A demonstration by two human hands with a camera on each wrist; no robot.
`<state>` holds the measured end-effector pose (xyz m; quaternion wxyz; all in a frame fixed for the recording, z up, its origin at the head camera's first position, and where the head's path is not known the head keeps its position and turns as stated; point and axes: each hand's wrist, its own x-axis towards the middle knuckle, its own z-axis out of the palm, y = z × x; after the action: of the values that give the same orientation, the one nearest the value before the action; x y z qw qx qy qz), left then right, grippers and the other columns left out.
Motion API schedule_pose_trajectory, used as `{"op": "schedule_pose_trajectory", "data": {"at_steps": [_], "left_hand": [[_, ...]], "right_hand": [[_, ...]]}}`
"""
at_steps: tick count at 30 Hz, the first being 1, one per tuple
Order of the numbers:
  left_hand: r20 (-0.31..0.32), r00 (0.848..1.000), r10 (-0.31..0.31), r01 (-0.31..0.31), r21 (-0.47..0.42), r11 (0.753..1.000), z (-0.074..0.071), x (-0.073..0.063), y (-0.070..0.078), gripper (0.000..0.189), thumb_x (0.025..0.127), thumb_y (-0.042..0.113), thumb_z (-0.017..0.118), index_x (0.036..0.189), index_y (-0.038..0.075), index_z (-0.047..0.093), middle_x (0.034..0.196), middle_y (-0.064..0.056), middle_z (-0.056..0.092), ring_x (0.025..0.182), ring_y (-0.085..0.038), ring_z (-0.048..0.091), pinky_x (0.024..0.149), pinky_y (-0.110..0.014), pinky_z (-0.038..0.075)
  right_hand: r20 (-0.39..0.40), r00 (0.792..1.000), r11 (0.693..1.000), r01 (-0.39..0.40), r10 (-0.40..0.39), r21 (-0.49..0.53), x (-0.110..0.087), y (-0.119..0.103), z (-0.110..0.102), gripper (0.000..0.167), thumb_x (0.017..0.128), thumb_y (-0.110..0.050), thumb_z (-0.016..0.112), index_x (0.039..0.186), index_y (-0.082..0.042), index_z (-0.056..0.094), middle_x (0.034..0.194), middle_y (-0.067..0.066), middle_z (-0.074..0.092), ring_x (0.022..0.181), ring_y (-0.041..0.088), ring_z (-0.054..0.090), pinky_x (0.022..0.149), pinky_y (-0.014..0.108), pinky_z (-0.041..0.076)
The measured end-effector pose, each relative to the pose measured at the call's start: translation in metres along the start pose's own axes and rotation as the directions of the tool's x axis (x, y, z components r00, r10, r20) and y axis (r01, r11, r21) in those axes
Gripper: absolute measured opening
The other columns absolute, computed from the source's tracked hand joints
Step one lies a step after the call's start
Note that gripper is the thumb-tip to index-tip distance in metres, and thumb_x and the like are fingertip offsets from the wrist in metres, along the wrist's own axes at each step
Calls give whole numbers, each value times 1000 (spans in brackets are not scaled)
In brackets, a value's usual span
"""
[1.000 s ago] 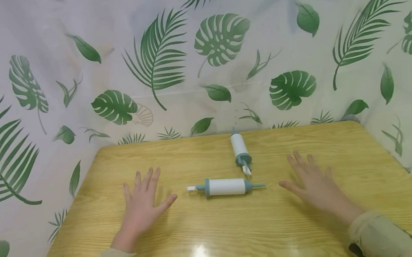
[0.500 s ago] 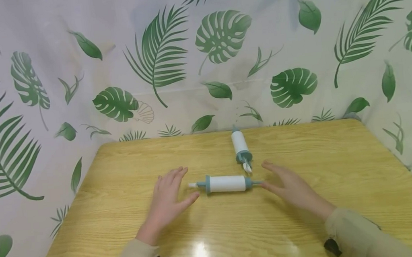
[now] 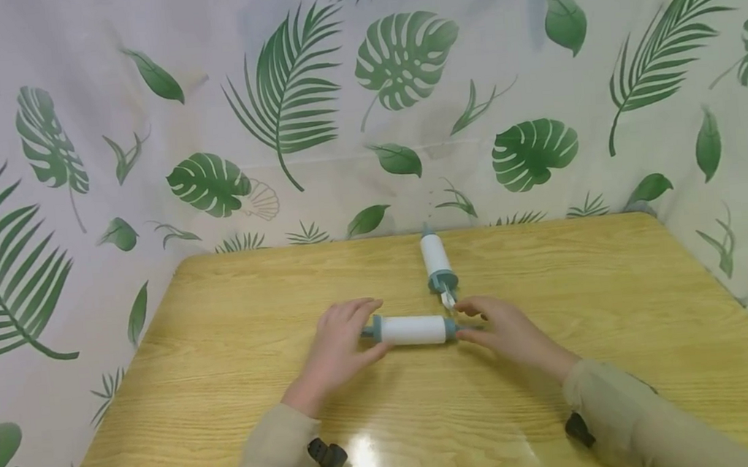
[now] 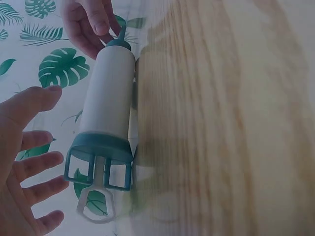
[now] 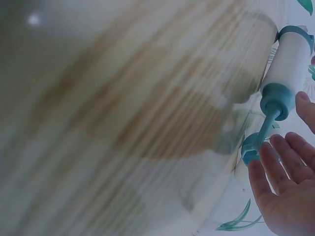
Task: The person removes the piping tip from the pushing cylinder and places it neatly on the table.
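Front tube (image 3: 413, 330): white barrel with teal ends, lying crosswise on the desk (image 3: 234, 303) between both hands, nozzle (image 5: 266, 130) toward the right one.
Left grip (image 3: 339, 345): thumb and fingers apart, just over the front tube's handle end; the left wrist view shows a gap to the white pull ring (image 4: 81, 209).
Right grip (image 3: 512, 330): thumb and fingers apart at the nozzle; whether they touch it, I cannot tell.
Back tube (image 3: 435, 253): alike, near the far edge, pointing at the leaf-patterned sheet (image 3: 344, 184), its white handle near the right grip.
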<state>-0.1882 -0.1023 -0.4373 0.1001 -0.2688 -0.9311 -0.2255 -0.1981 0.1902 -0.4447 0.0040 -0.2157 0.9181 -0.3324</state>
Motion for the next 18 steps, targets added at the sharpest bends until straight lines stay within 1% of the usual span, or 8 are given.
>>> {"op": "schedule_pose_trajectory", "data": {"at_steps": [5,9,14,18], "left_hand": [[48,999,13,-14,19,1000,6,9,0,63,85,42,71,137,13,51,134,-6,52,124,-25,45,108,-46,25],[57,998,28,-30,23,999,11,17,-1,62,83,43,72,135,15,53,131,-4,55,121,-24,47,107,-45,27],[84,996,41,-43,28,999,17,24,-1,59,80,45,75,129,15,58,127,-4,58,118,-24,50,105,-44,32],[118,992,33,-35,18,999,23,27,-1,58,77,43,78,126,16,61,124,-2,60,115,-22,53,100,-42,37]], "right_hand": [[25,1000,1000,1,-1,3,6,1,3,40,83,-22,75,115,-1,62,113,13,65,103,30,60,90,47,48],[24,1000,1000,-7,7,-4,7,1,5,35,81,-21,76,109,-4,64,108,10,66,100,27,61,89,47,48],[53,999,1000,14,-14,-11,9,1,7,37,80,-19,78,110,-3,65,106,9,67,98,26,62,86,45,50],[89,996,1000,13,-13,1,11,3,9,38,80,-16,78,114,-3,65,107,9,67,96,25,63,84,41,52]]}}
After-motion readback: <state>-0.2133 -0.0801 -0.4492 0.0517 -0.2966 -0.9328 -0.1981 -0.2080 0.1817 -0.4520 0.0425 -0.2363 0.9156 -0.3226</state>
